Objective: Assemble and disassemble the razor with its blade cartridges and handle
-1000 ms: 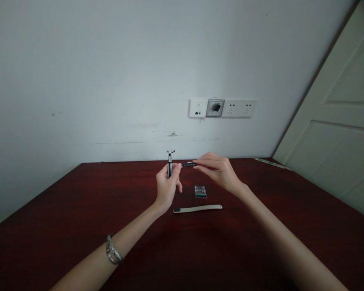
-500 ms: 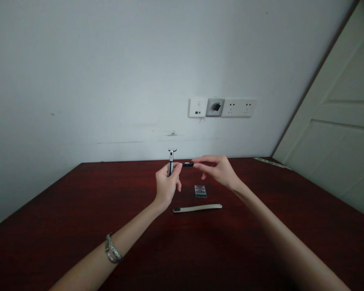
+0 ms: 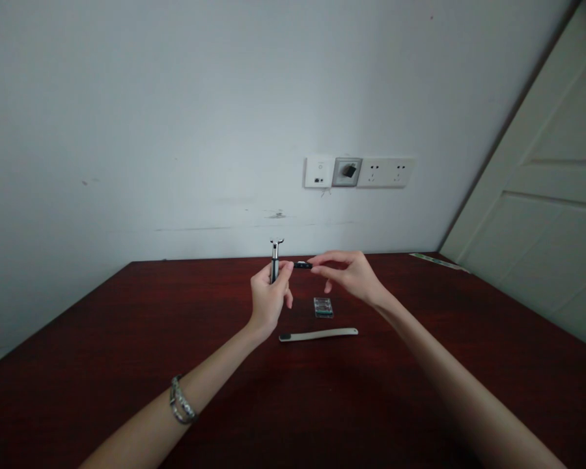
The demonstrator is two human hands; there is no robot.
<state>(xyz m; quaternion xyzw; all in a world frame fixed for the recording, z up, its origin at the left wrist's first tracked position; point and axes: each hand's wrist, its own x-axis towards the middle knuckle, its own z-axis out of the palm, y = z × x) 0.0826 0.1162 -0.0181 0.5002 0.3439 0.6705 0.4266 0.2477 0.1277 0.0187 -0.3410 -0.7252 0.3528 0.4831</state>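
Note:
My left hand [image 3: 267,296] is closed around a silver, grey and black razor handle [image 3: 275,260], which stands upright with its forked top bare. A small black razor cartridge [image 3: 302,265] bridges the gap between my two hands. Its right end is pinched by the thumb and fingers of my right hand [image 3: 349,270], and its left end meets my left fingertips. The cartridge is apart from the fork of the handle. Below the hands, a clear plastic case [image 3: 323,308] with some green inside lies on the table.
A toothbrush-like pale strip with a dark end [image 3: 317,335] lies nearer me on the dark red table [image 3: 215,404]. A white wall with sockets [image 3: 385,172] rises behind. A patterned strip [image 3: 439,262] lies at the back right, beside a white door [image 3: 557,189].
Almost nothing differs. Both hands keep their hold on the razor handle and cartridge, and the whole view has shifted very slightly.

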